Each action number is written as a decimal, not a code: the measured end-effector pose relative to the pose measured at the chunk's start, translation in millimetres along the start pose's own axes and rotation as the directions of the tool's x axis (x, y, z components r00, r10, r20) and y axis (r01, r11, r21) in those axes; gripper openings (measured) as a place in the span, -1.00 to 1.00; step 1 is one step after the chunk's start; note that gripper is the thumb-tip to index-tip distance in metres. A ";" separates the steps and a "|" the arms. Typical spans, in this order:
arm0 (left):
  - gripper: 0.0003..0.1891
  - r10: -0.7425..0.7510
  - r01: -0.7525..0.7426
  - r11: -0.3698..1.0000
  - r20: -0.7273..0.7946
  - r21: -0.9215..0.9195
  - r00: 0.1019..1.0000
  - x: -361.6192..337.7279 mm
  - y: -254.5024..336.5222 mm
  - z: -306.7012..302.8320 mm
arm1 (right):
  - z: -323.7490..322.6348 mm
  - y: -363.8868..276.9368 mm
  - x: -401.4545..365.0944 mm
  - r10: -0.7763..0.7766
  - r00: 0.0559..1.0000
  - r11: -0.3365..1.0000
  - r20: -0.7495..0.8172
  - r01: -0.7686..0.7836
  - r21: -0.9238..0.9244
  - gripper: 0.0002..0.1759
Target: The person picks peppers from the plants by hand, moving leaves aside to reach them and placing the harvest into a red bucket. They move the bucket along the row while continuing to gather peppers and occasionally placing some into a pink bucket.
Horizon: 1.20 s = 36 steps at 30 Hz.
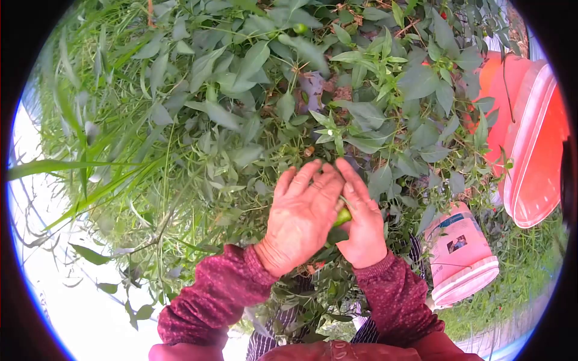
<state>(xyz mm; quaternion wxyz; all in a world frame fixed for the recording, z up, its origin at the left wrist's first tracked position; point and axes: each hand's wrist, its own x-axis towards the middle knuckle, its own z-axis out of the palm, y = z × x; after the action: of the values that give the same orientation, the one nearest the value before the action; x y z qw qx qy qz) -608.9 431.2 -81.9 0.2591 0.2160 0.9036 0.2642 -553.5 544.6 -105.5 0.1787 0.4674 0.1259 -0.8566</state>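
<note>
A green pepper (342, 216) shows between my two hands, against the palm side of my right hand (365, 231). The fingers of that hand curl toward the plant, and the pepper seems held in them. My left hand (301, 219) is back-up beside it, touching or nearly touching the right. Its fingers bend down into the leaves and their tips are partly hidden; what they grip cannot be made out. Around both hands stands a leafy pepper plant (367, 114) with a small white flower just above the fingers.
At the right, a large red bucket (530, 138) tilts among the plants. Below it is a smaller pink bucket (460, 256) with a label, also tilted. Another small green pepper (300, 28) hangs near the top. Long grass (90, 132) grows on the left, with a leafy branch beneath it.
</note>
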 end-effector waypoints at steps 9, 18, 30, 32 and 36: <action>-0.59 -0.428 0.310 0.688 0.022 0.656 0.903 13.8 -139.6 -41.2 | 3.4 3.0 -1.5 0.076 0.997 0.980 0.031 -0.069 -0.185 -0.62; -0.29 -0.626 0.638 0.767 0.313 0.076 0.715 -52.2 -113.2 24.5 | 4.7 20.6 0.3 0.154 0.982 0.802 0.107 -0.061 -0.594 -0.79; -0.27 -0.712 0.590 0.022 0.402 -0.807 0.576 -25.0 -93.4 10.0 | 11.7 56.6 -0.7 0.151 0.924 0.081 0.351 0.343 -0.936 -0.39; -0.36 -0.788 0.636 0.069 0.349 -0.769 0.507 -20.5 -84.6 6.6 | 14.2 61.6 -1.0 0.163 0.916 -0.009 0.365 0.372 -0.928 -0.34; -0.45 -0.721 0.696 0.247 0.353 -0.674 0.597 -28.7 -130.6 -3.0 | 4.0 72.7 -2.3 0.182 0.889 -0.132 0.420 0.445 -0.886 -0.43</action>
<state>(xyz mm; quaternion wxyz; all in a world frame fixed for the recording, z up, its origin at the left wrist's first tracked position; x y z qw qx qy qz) -621.5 314.7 -146.5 0.4003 -0.3474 0.7035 0.4735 -524.5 477.7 -105.0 0.3960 -0.0349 0.7282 -0.5583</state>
